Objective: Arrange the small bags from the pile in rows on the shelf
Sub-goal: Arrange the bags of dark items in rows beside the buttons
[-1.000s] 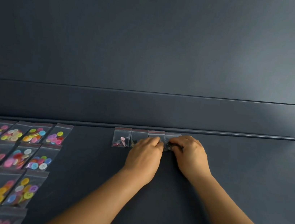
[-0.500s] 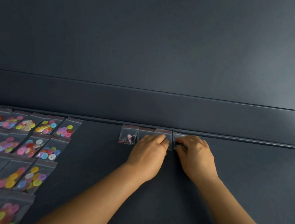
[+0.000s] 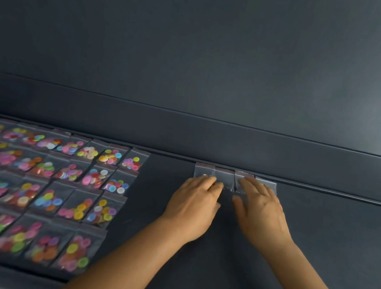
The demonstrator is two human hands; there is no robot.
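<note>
On the left part of the dark shelf (image 3: pixel 317 248), a block of clear small bags of coloured buttons (image 3: pixel 51 188) lies in rows, side by side and partly overlapping, the top row lined up along the shelf's back edge and the lower rows running toward the front edge; the nearest ones are blurred. A bare strip of shelf separates that block from a short row of four clear bags (image 3: pixel 234 178) set against the back edge near the middle, just under the raised back lip (image 3: pixel 186 134). Their contents are dark and hard to make out. The left hand (image 3: pixel 195 201) lies palm down over the left end of this short row, its fingers bent at the knuckles and resting on the bags; whether this grip pinches anything cannot be told, since the fingertips are blurred. Just beside it, the right hand (image 3: pixel 261 209) lies flat with fingers spread and fairly straight, its grip apart, the fingertips pressing on the right half of the row and the thumb pointing toward the left hand. Both bare forearms reach in from the front edge of the shelf.
</note>
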